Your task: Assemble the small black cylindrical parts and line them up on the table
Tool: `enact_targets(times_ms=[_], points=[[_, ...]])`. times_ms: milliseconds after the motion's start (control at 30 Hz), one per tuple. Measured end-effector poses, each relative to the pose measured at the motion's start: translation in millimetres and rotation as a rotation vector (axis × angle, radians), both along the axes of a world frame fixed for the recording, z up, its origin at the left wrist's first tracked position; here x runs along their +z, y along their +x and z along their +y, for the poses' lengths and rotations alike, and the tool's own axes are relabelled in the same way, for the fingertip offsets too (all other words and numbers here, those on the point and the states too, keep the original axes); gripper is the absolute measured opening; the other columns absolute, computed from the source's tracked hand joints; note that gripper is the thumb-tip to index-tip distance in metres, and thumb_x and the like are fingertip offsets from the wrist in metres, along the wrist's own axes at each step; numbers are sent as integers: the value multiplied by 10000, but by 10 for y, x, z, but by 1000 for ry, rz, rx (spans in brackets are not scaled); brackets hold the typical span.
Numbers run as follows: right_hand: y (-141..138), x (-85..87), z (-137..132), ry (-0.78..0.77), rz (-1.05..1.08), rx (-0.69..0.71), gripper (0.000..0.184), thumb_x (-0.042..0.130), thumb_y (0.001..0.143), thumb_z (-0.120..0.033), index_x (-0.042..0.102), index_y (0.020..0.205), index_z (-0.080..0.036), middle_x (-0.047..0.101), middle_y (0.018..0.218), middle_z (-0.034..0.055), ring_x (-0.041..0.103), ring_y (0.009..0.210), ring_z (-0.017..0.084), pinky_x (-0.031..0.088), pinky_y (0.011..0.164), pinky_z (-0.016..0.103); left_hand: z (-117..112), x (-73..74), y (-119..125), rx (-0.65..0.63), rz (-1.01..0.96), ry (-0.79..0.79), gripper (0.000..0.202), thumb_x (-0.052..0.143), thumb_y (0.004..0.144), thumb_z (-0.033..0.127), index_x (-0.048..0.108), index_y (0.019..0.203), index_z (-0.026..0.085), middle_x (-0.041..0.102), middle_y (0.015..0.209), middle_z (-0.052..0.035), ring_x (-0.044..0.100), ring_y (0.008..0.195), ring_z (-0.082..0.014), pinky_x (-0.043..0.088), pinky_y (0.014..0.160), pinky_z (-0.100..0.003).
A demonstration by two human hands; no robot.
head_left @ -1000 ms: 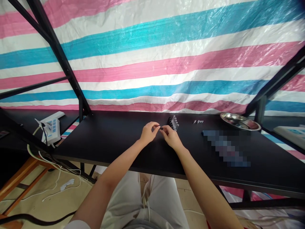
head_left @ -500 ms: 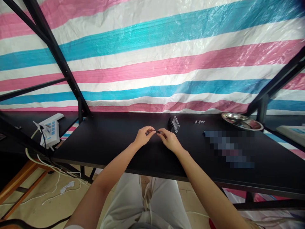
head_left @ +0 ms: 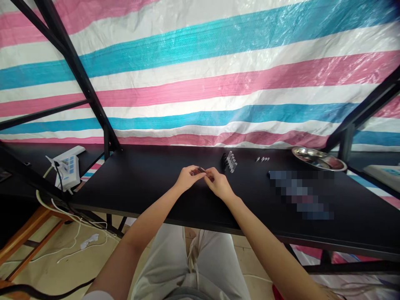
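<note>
My left hand (head_left: pixel 187 178) and my right hand (head_left: pixel 218 182) meet fingertip to fingertip above the middle of the black table. Between their pinched fingers is a small, thin dark piece (head_left: pixel 201 169); fingers cover much of it, so its kind is unclear. Just right of my hands lies a row of small clear tubes (head_left: pixel 231 161) with black ends (head_left: pixel 223 161). Farther right, several tiny clear pieces (head_left: pixel 262 159) are scattered on the tabletop.
A shiny round metal tray (head_left: pixel 339 167) stands at the back right of the black table (head_left: pixel 150 166). In front of it is a pixelated blue patch (head_left: pixel 301 196). A white power strip (head_left: pixel 70 173) with cables sits at the left. Black frame posts (head_left: pixel 84 83) flank the table before a striped tarp.
My fingertips have drawn closer together, and the dark piece between them now tilts differently. The tubes, tiny pieces and tray stay in place; the view has shifted slightly.
</note>
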State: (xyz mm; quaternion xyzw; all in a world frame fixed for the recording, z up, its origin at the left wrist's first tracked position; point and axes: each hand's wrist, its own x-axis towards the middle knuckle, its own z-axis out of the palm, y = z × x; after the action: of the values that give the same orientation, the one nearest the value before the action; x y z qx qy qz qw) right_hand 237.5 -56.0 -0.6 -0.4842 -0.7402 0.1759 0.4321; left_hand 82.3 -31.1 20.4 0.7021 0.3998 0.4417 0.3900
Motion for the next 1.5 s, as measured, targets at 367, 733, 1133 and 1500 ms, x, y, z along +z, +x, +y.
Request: enact_targets(times_ms=[367, 733, 1133, 1500], points=[[-14, -64, 37, -25, -17, 160, 539, 463, 812, -294, 270, 1305, -193, 589, 886, 40, 543, 654, 129, 473, 645, 288, 120, -9, -89, 125, 90, 102, 169, 658, 707, 316, 631, 715, 150, 606, 677, -1, 495, 585, -98, 394, 591, -238], [114, 18, 32, -10, -15, -4, 372, 438, 828, -320, 440, 1174, -183, 587, 811, 26, 543, 638, 131, 459, 656, 280, 454, -26, -623, 746, 523, -71, 70, 616, 760, 264, 645, 779, 203, 683, 870, -23, 611, 824, -173, 429, 764, -286], [314, 84, 51, 201, 135, -500, 225, 443, 796, -341, 509, 946, -187, 560, 683, 7, 525, 576, 138, 437, 603, 279, 416, 7, -643, 758, 661, -147, 86, 615, 758, 297, 658, 784, 227, 693, 895, -13, 611, 916, -205, 409, 827, -335], [618, 45, 103, -224, -143, -841, 311, 441, 716, -233, 501, 1009, -145, 584, 972, 124, 529, 922, 256, 393, 764, 377, 417, -23, -652, 770, 652, -125, 66, 616, 748, 283, 626, 743, 218, 680, 890, -31, 599, 909, -216, 394, 831, -362]])
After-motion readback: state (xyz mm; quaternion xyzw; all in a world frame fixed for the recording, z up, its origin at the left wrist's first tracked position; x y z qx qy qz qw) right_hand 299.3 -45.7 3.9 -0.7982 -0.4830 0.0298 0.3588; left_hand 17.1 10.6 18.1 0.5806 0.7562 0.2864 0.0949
